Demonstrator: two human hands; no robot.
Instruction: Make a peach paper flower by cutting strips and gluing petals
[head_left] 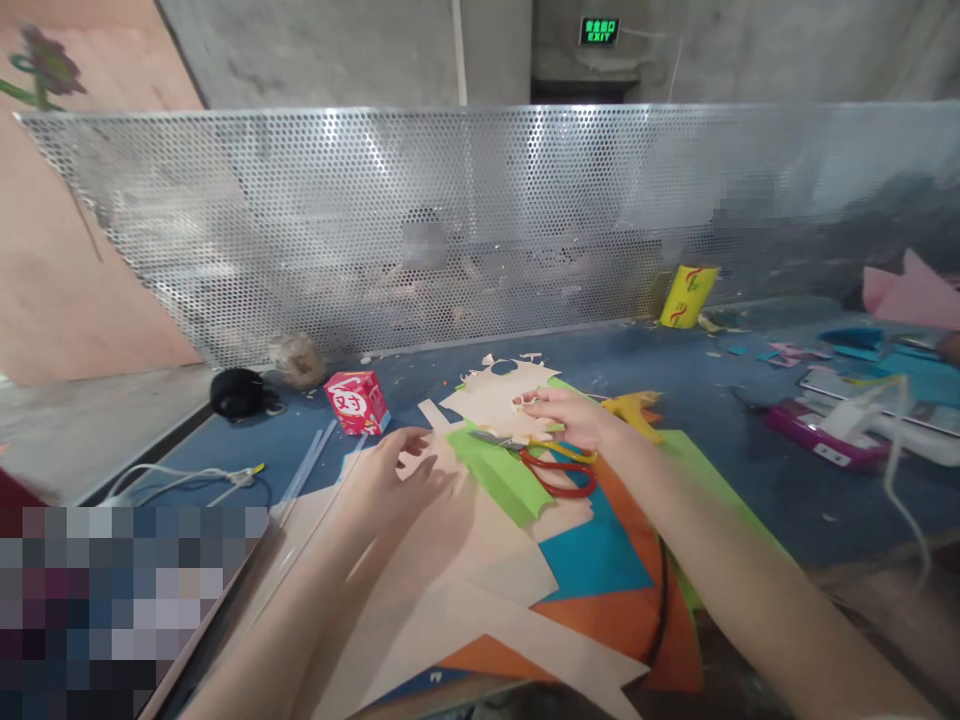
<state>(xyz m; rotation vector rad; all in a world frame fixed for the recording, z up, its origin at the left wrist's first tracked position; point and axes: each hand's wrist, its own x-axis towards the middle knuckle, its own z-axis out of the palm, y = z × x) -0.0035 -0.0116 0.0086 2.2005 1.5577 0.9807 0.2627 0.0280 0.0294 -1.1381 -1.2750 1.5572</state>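
Note:
My left hand (401,458) hovers over the pale sheets (420,560), its fingers loosely curved and apart, with nothing visible between them. In a pinch, my right hand (566,412) has a small white paper scrap (519,403) at its fingertips, above a cut pale paper (487,395) with a jagged edge. Just below that hand lie scissors (559,475) with red and yellow handles, resting across a bent green paper strip (502,475). Blue paper (596,560) and orange paper (622,625) spread under my right forearm.
A pink-red box (357,402) stands left of my hands, beside a black round object (238,393). White cords (187,478) lie farther left. A yellow roll (688,297) is near the perforated metal screen (450,240). A purple-and-white glue gun (825,435) sits on the right.

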